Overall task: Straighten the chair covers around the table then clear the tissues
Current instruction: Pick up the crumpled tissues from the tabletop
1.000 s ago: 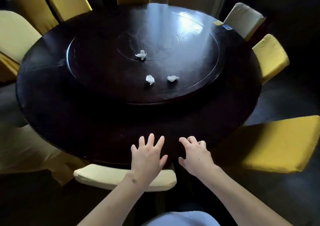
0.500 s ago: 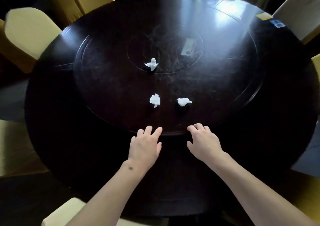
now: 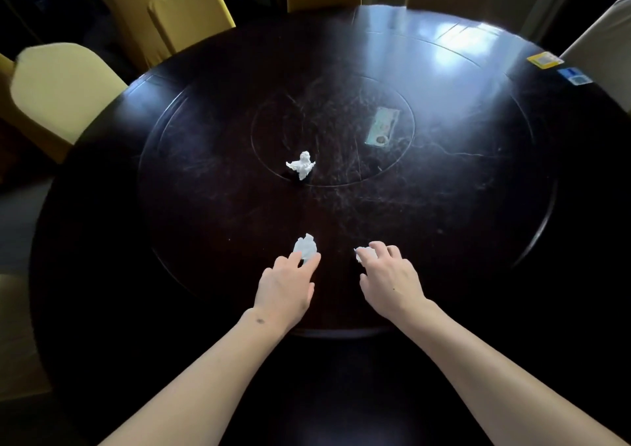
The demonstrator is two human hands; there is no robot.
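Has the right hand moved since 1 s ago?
Yes. The right hand went forward from the table edge to the near-right tissue on the turntable.

Window light glares off a dark round table (image 3: 102,241) in a dim room.

Both arms outstretched, left hand (image 3: 285,287) and right hand (image 3: 389,280) palms down, fingers (image 3: 379,249) curled.

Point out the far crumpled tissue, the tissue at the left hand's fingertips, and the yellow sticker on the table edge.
Far tissue (image 3: 301,165): head view, middle of the white wad.
Near tissue (image 3: 305,247): head view, upper part clear of the fingers.
Yellow sticker (image 3: 544,59): head view, centre of the label.
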